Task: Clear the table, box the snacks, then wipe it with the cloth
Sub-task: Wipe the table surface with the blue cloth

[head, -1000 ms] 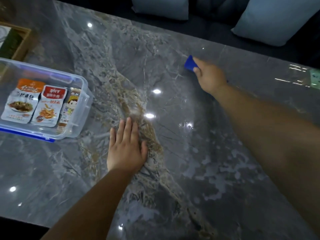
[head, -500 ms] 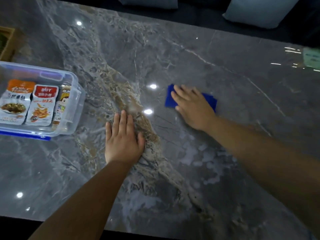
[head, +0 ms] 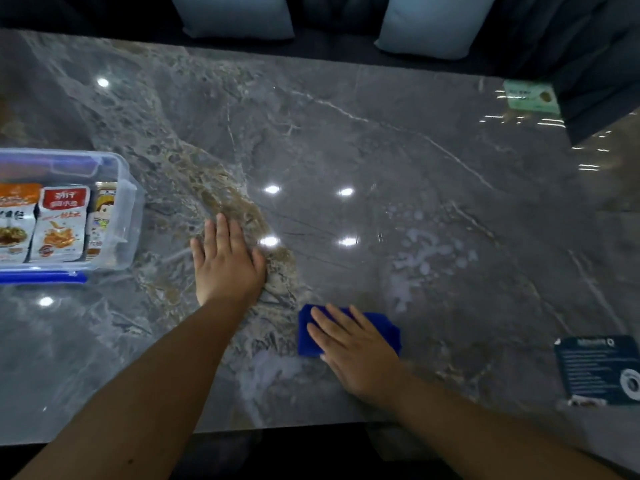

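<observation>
A blue cloth (head: 382, 325) lies flat on the grey marble table (head: 381, 140) near its front edge. My right hand (head: 356, 348) presses down on the cloth with fingers spread over it. My left hand (head: 227, 263) rests palm down on the table, fingers apart, holding nothing, to the left of the cloth. At the far left stands a clear plastic box (head: 130, 202) with a blue clip. Inside it lie three snack packets (head: 62, 223) side by side.
A dark printed card (head: 599, 368) lies at the right front of the table. A pale green card (head: 530, 98) sits at the back right. Two light blue cushions (head: 433, 22) rest on the dark sofa behind the table. Damp streaks mark the surface right of centre.
My right hand has dragged the blue cloth from the far side of the table toward the front edge. My left hand has stayed flat in place.
</observation>
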`<state>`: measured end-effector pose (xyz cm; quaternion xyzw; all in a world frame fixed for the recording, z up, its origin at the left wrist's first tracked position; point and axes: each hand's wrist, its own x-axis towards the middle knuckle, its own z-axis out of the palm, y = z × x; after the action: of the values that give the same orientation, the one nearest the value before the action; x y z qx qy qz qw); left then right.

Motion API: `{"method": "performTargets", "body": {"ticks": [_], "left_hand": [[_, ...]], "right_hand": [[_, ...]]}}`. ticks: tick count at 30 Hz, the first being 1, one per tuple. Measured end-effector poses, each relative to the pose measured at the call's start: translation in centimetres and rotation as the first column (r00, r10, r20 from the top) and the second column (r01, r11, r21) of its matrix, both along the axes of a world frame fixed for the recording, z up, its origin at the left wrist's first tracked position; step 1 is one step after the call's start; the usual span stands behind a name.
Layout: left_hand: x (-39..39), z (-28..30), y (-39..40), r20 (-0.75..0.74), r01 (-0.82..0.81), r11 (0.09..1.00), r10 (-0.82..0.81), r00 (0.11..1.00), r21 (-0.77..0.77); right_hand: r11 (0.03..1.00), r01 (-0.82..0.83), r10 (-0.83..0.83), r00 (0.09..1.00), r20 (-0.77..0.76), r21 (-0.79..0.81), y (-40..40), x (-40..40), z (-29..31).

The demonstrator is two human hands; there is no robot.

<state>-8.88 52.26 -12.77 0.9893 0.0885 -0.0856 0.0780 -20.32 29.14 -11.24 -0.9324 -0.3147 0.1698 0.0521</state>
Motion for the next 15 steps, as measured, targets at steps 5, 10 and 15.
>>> {"method": "performTargets", "body": {"ticks": [5, 10, 15], "left_hand": [[0.2, 0.8, -0.2, -0.059, -0.007, 1.0, 0.007, 0.998, 0.006], [0.0, 1.7, -4.3, -0.025, 0.166, 0.986, -0.166, 0.986, -0.015], [1.2, 0.7, -7.8, -0.03, 0.192, 0.981, -0.193, 0.981, -0.036]], "right_hand": [[0.998, 0.041, -0.039, 0.998, -0.041, 0.05, 0.0, -1.7, 0.3], [0.986, 0.014, -0.002, 0.998, -0.07, 0.169, -1.4, -0.4, 0.6], [0.745, 0.541, -0.267, 0.777, -0.57, 0.39, -4.2, 3.5, 3.1]]}}
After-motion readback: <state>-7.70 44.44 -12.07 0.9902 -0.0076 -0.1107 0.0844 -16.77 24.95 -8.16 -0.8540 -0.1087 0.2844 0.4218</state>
